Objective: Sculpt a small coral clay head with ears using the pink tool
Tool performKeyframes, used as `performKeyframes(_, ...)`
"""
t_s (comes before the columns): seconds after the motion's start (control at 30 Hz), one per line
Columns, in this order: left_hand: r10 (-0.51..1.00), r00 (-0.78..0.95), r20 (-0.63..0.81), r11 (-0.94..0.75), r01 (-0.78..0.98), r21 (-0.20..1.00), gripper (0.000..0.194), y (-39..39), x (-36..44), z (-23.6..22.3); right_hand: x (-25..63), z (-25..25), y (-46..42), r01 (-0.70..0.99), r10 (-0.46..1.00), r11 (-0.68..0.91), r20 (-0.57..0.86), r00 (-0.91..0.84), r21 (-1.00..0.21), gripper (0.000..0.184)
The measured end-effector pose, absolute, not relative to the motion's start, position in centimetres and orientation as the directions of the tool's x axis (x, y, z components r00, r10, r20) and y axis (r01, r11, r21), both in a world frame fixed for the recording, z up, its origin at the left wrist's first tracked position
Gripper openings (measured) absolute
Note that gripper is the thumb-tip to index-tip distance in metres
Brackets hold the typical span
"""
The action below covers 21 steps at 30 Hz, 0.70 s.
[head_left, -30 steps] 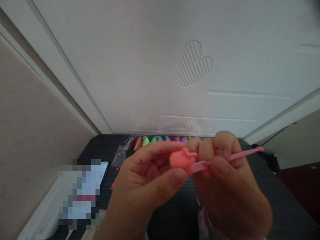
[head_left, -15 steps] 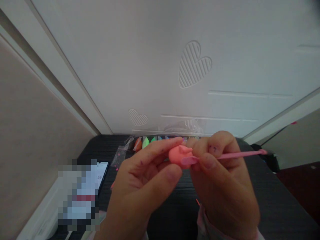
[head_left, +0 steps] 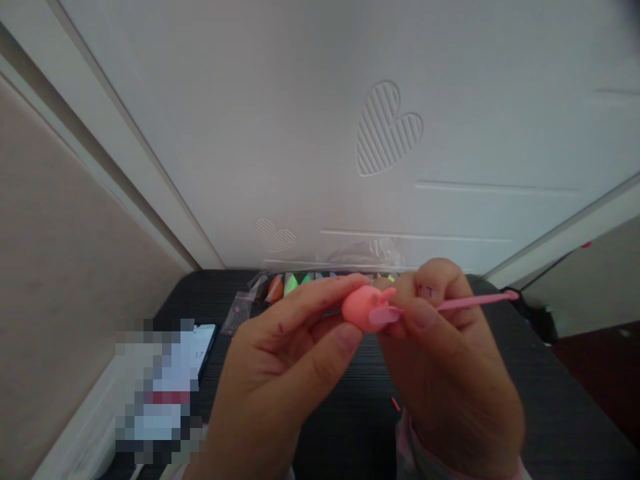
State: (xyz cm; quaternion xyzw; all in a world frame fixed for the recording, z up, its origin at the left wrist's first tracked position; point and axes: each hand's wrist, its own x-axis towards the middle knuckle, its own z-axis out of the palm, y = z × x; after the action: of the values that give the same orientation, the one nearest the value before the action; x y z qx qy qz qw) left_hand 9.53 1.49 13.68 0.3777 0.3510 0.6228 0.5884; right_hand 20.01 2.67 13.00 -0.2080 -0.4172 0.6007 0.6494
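Between the thumb and fingers of my left hand (head_left: 290, 360) is a small round lump of salmon-pink modelling clay (head_left: 357, 308) with little raised bits on its right side. My right hand (head_left: 450, 360) pinches a thin pink modelling tool (head_left: 475, 302). The tool's flat, spoon-like end lies against the clay, and its other end sticks out to the right past my fingers. Both hands are held close together above the dark table. My right fingertips are right beside the clay; whether they touch it I cannot tell.
On the dark table (head_left: 345, 413), several colourful clay packs (head_left: 275, 288) line the back edge by a white panel with hearts. A clear plastic bag (head_left: 237, 312) and a partly pixelated phone (head_left: 203, 353) are at the left. A small orange-red sliver (head_left: 395, 404) lies near my right wrist.
The clay has shifted slightly right and turned in my left fingers. The tool's outer end has moved left and a little up.
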Motion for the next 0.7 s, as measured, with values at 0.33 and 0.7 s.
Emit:
performKeyframes(0.33, 0.997, -0.009, 0.079, -0.075, -0.460, 0.885, 0.019, 1.45, 9.35, 13.63, 20.02, 13.22, 2.84, -0.715, 0.962, 0.064, 0.233, -0.141, -0.696, 0.013)
performKeyframes(0.7, 0.999, 0.021, 0.038, -0.022, -0.500, 0.866, 0.019, 1.50, 9.41, 13.72, 20.05, 12.76, 3.01, -0.626, 0.947, 0.211, 0.315, -0.059, -0.750, 0.013)
